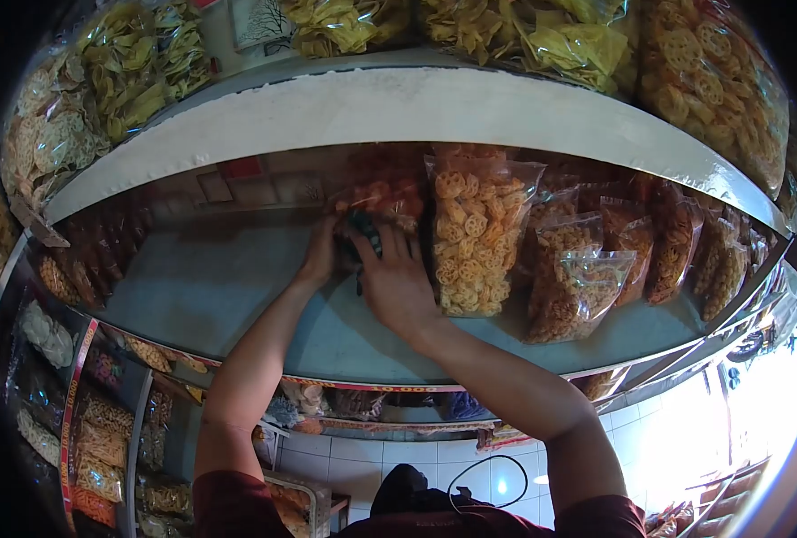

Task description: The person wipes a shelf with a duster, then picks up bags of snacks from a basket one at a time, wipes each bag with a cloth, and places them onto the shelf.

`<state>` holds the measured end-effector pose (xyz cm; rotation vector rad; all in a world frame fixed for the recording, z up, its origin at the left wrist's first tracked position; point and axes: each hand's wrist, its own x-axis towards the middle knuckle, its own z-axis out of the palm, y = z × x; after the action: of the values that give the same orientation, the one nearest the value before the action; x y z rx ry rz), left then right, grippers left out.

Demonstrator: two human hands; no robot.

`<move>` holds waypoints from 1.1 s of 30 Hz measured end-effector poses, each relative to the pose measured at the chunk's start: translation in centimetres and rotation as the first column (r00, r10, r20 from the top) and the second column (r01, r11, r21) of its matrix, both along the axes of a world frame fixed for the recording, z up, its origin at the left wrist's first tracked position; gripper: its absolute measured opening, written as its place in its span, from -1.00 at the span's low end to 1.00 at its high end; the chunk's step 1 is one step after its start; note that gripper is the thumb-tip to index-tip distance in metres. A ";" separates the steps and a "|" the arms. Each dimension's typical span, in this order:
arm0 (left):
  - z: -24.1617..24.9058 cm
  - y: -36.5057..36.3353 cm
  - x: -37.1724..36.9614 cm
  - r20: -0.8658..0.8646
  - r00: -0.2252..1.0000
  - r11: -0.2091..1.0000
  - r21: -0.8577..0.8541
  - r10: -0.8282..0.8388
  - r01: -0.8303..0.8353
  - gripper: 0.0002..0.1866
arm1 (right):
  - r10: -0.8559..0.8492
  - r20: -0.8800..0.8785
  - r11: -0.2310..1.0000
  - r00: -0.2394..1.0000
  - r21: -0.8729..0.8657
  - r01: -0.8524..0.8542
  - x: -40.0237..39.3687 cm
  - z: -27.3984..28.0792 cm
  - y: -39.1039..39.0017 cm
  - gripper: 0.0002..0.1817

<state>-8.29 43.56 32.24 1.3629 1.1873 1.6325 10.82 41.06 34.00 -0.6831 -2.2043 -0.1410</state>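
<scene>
Dark green item [363,226] lies between the two hands over the shelf [192,278], near orange snack bags [385,195]. The right hand [397,276] appears to grip it, fingers bent; I cannot tell the left hand's [320,255] hold. Handling it seems the step; moving next calls for clearing the tall bag [475,238].

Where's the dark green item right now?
Head view, just left of centre: the dark green item is between the left hand and right hand, left of the tall clear bag of wheel-shaped snacks.
</scene>
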 end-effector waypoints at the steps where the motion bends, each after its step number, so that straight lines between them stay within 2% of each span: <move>1: -0.7 0.7 -1.1 -0.043 0.999 0.999 -0.048 0.017 -0.019 -0.54 | 0.000 -0.012 1.000 1.000 -0.012 0.000 0.0 0.1 0.3 -0.27; 3: -1.7 0.9 -1.5 -0.015 0.999 0.998 -0.061 0.033 -0.034 -0.59 | -0.021 -0.043 0.999 0.999 0.035 0.022 0.0 0.0 0.9 -0.31; 5: -1.7 0.8 -0.4 0.128 0.991 0.999 0.014 0.031 -0.033 -0.63 | 0.010 -0.017 0.995 1.000 0.099 -0.008 0.0 -0.9 1.3 -0.34; 7: -0.8 0.4 1.6 0.316 0.942 0.994 -0.026 0.111 -0.108 -0.65 | 0.084 0.067 0.980 0.994 0.175 -0.095 0.0 -1.8 1.5 -0.36; 9: -1.0 0.4 1.2 0.311 0.947 0.997 -0.031 0.076 -0.070 -0.64 | 0.071 0.092 0.981 0.993 0.172 -0.086 -0.1 -1.9 2.0 -0.37; 10: -1.6 0.6 -0.4 0.213 0.977 1.000 -0.018 0.000 0.004 -0.63 | 0.065 0.104 0.982 0.992 0.171 -0.083 -0.1 -1.4 2.1 -0.37; 12: -2.7 0.9 -1.4 0.160 0.987 0.999 -0.033 -0.019 0.024 -0.61 | -0.012 0.036 0.992 0.999 0.122 0.008 -0.4 0.0 2.1 -0.39; 13: -2.9 1.2 -1.0 0.202 0.979 0.998 -0.052 0.039 -0.029 -0.59 | -0.051 0.006 0.995 0.999 0.092 0.050 -0.6 0.4 1.9 -0.40; 17: -2.9 1.7 0.0 0.235 0.961 0.985 0.065 0.143 -0.162 -0.56 | 0.065 0.122 0.983 0.990 0.166 -0.085 -1.1 -2.0 2.2 -0.40; 19: -1.8 1.0 1.0 0.275 0.956 0.991 0.056 0.101 -0.121 -0.55 | 0.093 0.160 0.984 0.983 0.135 -0.115 -1.0 -1.6 2.4 -0.37; 22: -1.4 0.5 -0.6 0.209 0.978 0.996 -0.086 -0.005 0.024 -0.54 | -0.008 -0.030 1.000 1.000 0.022 0.009 -1.5 -0.1 2.6 -0.34; 24: -1.7 0.6 -0.5 0.175 0.985 0.996 -0.087 -0.005 0.020 -0.55 | 0.036 0.016 0.996 0.999 0.086 -0.037 -1.3 -0.9 2.2 -0.34; 26: -0.5 0.4 1.5 0.177 0.979 0.991 0.068 0.105 -0.118 -0.56 | 0.056 0.050 0.993 0.997 0.099 -0.061 -1.4 -1.4 2.0 -0.33; 28: -1.4 0.5 -0.5 0.112 0.994 0.998 -0.059 0.013 -0.006 -0.56 | 0.055 0.068 0.996 0.996 0.064 -0.060 -1.6 -1.3 2.4 -0.31; 30: -2.2 1.1 -2.4 0.071 0.996 0.994 -0.098 -0.050 0.056 -0.54 | -0.005 -0.047 0.996 0.999 0.094 0.009 -1.6 0.0 3.0 -0.33; 31: -2.2 1.3 -2.2 0.061 0.996 0.994 -0.078 -0.066 0.071 -0.52 | -0.033 -0.099 0.994 0.995 0.103 0.043 -1.7 0.3 2.9 -0.34; 33: -2.1 1.0 -1.4 -0.124 0.991 0.998 0.057 0.049 -0.042 -0.51 | -0.005 -0.033 0.992 0.999 0.129 0.009 -2.2 -0.9 2.7 -0.37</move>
<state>-9.66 44.51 30.10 1.5017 1.2637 1.6412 8.59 43.71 33.12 -0.6167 -2.1408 -0.2716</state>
